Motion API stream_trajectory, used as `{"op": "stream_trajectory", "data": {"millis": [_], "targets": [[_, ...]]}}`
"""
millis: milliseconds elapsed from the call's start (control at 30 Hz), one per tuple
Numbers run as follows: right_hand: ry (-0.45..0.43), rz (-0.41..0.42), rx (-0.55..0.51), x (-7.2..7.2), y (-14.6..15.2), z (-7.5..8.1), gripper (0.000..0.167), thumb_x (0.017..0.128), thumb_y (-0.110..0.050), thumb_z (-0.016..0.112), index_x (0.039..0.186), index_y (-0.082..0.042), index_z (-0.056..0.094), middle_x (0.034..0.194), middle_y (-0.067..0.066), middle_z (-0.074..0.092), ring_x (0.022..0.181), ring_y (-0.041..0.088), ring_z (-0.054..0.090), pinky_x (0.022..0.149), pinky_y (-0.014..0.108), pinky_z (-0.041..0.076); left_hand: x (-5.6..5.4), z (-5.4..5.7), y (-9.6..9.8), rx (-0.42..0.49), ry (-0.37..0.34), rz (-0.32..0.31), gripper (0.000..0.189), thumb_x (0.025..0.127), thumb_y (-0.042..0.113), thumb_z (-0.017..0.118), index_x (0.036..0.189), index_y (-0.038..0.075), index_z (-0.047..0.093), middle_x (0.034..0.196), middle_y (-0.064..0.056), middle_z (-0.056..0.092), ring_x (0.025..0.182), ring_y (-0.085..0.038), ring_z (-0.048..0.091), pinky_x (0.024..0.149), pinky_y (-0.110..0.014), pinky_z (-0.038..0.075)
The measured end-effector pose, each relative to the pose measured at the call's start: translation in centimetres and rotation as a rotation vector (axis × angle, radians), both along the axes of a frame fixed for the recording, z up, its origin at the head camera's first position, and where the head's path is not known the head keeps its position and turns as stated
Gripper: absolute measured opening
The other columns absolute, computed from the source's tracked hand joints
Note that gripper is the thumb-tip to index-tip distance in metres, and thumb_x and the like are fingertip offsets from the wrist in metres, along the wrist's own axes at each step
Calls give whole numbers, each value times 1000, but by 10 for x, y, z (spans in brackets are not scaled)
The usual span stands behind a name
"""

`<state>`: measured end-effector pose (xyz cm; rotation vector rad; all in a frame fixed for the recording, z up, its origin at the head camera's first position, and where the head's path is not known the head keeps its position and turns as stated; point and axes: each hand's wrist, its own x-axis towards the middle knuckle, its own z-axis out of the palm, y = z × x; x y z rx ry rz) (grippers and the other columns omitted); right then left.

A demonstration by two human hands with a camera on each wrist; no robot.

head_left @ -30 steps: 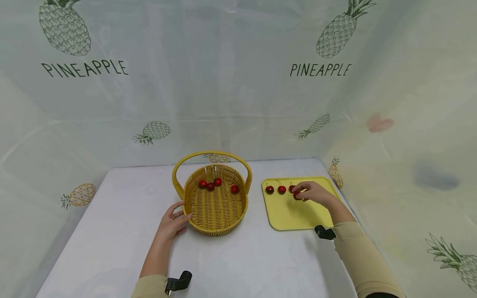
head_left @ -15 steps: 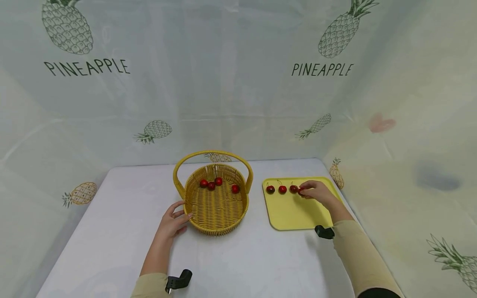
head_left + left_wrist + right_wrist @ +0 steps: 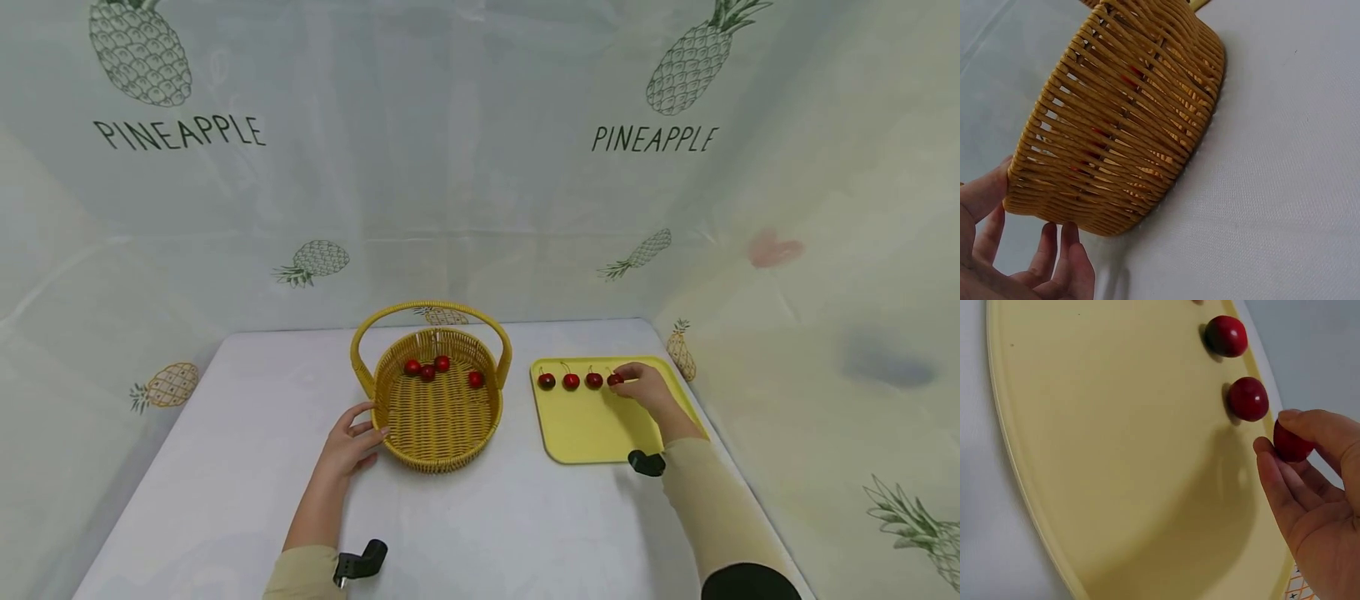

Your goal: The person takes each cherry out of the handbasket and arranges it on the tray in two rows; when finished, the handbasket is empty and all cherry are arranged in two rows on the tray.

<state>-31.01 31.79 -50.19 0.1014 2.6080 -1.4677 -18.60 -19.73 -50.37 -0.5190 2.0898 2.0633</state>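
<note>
Right hand [image 3: 641, 385] at far side of yellow tray [image 3: 588, 433], thumb and fingers pinching one cherry [image 3: 1292, 445]. Three stemmed cherries [image 3: 571, 382] in row along tray's far edge. Left of tray: wicker basket [image 3: 437, 429], four red fruits [image 3: 427, 373] inside; left hand [image 3: 347, 451] gripping basket rim.

Curtained-off tabletop booth, wider room type unclear: pineapple-print sheeting [image 3: 465, 183] behind and at sides of white table [image 3: 487, 533].
</note>
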Motion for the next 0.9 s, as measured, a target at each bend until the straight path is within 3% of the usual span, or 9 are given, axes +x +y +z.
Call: {"op": "stream_trajectory", "data": {"millis": [133, 400, 900], "targets": [[28, -68, 42, -2, 1, -7, 39, 90, -6, 69, 122, 11, 54, 122, 29, 52, 106, 36, 51, 78, 31, 49, 0, 1, 0, 6, 3, -1, 62, 91, 8, 69, 145, 15, 41, 137, -23, 44, 89, -15, 59, 79, -42, 48], [30, -149, 79, -7, 0, -15, 37, 91, -7, 68, 122, 9, 54, 123, 29, 53, 108, 40, 49, 88, 46, 44, 1, 2, 1, -2, -5, 11, 63, 90, 10, 71, 145, 14, 41, 137, -24, 44, 89, -14, 61, 79, -42, 48], [-17, -159, 113, -18, -1, -24, 34, 90, -3, 68, 120, 8, 56, 118, 28, 55, 102, 37, 51, 88, 46, 43, -1, -1, 1, -5, -2, 12, 63, 90, 9, 70, 146, 13, 41, 137, -26, 44, 89, -14, 60, 77, -43, 49]]}}
